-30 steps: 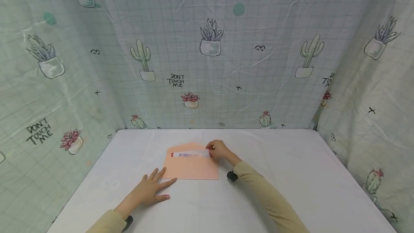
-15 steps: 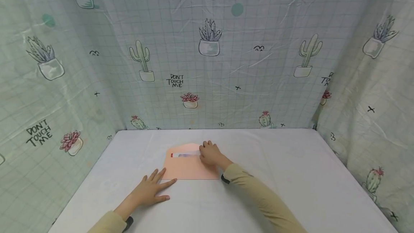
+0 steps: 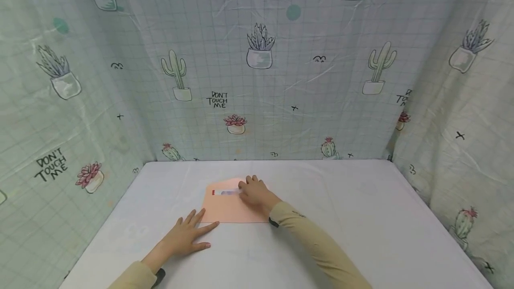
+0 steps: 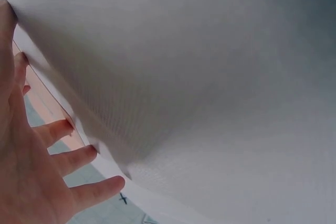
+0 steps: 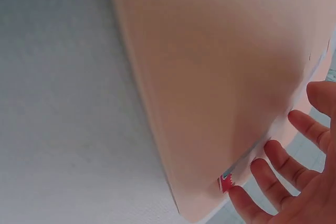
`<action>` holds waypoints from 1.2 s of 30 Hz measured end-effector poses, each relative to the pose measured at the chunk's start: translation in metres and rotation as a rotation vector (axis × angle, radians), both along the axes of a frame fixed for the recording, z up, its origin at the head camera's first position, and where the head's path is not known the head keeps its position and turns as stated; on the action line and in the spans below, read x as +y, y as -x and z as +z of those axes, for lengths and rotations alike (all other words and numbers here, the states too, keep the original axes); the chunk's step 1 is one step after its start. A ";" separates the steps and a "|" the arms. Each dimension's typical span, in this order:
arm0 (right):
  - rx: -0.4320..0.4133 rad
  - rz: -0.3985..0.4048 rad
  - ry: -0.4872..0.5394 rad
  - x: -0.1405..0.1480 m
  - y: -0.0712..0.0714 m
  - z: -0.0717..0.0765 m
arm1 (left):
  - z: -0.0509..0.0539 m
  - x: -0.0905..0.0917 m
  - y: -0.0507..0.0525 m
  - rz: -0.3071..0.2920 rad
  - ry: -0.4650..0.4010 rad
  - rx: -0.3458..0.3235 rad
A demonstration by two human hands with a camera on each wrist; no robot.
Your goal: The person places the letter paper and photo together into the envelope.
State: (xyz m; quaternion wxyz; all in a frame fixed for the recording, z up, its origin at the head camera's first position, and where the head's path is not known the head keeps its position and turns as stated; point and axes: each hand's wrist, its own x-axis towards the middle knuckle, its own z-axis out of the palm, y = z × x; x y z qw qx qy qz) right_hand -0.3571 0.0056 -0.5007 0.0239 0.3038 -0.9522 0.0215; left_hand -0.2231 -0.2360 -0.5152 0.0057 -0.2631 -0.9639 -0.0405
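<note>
A peach envelope (image 3: 226, 211) lies flat on the table with its flap raised toward the back. Out of its opening shows the edge of a paper insert (image 3: 228, 192) with a red patch and bluish-purple print. My right hand (image 3: 255, 193) is over the right part of the opening. In the right wrist view its lightly bent fingertips (image 5: 239, 195) touch along the insert's edge, not gripping it; the red corner (image 5: 226, 183) is beside them. My left hand (image 3: 182, 235) rests with fingers spread, the foremost ones touching the envelope's near left corner.
A white-covered table (image 3: 341, 231) bears the envelope. Behind it and at both sides hang pale green curtains (image 3: 297, 84) printed with cacti. Each forearm has a beige sleeve (image 3: 321, 246) and a dark wrist device (image 3: 159, 276).
From the envelope's right edge, where its fingers were bunched, my right hand has slid left along the opening and its fingers have spread. The left hand has stayed put.
</note>
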 end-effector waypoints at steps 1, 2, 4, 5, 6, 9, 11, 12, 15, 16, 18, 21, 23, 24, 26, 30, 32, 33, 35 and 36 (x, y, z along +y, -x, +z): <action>-0.008 -0.001 0.000 0.000 0.000 0.000 | 0.001 0.000 0.000 0.000 0.003 0.006; -0.016 -0.001 -0.005 0.000 0.001 0.000 | 0.002 0.000 0.000 -0.001 0.006 0.010; -0.043 -0.009 -0.004 -0.001 0.001 -0.001 | 0.002 0.001 0.001 0.000 0.011 0.011; -0.055 -0.012 -0.003 -0.001 0.002 -0.001 | 0.003 0.001 0.001 0.002 0.011 0.009; -0.059 -0.014 -0.010 -0.001 0.001 0.000 | 0.003 0.001 0.002 0.003 0.012 0.007; -0.080 -0.019 -0.023 -0.003 0.000 0.002 | 0.004 0.002 0.002 0.003 0.010 0.005; -0.085 -0.015 -0.033 -0.003 -0.002 0.003 | 0.004 0.002 0.002 0.004 0.009 0.004; -0.089 -0.015 -0.038 -0.004 -0.002 0.004 | 0.004 0.003 0.002 0.005 0.009 0.004; -0.117 -0.018 -0.033 -0.004 -0.001 0.002 | 0.004 0.004 0.002 0.016 0.010 0.002; -0.121 -0.017 -0.030 -0.004 0.000 0.002 | 0.003 0.004 0.003 0.021 0.012 0.001; -0.127 -0.016 -0.030 -0.004 0.001 0.001 | 0.003 0.005 0.003 0.029 0.016 -0.003; -0.128 -0.010 -0.029 -0.003 0.003 -0.001 | 0.002 0.005 0.004 0.037 0.020 -0.006; -0.129 -0.009 -0.028 -0.003 0.003 -0.002 | 0.002 0.006 0.004 0.039 0.020 -0.007; -0.131 -0.010 -0.027 -0.002 0.003 -0.002 | 0.001 0.006 0.004 0.040 0.019 -0.008; -0.136 -0.013 -0.026 -0.002 0.003 -0.002 | 0.001 0.006 0.005 0.042 0.018 -0.011; -0.151 -0.004 -0.024 -0.002 0.003 0.000 | -0.001 0.006 0.005 0.042 0.015 -0.017; -0.163 0.006 -0.015 -0.002 0.003 0.001 | -0.002 0.006 0.006 0.042 0.016 -0.014; -0.166 0.011 -0.013 -0.002 0.003 0.001 | -0.002 0.006 0.006 0.042 0.017 -0.011; -0.169 0.017 -0.012 -0.001 0.003 0.002 | -0.002 0.006 0.007 0.044 0.019 -0.004; -0.171 0.020 -0.014 -0.001 0.003 0.002 | -0.003 0.006 0.007 0.044 0.020 -0.001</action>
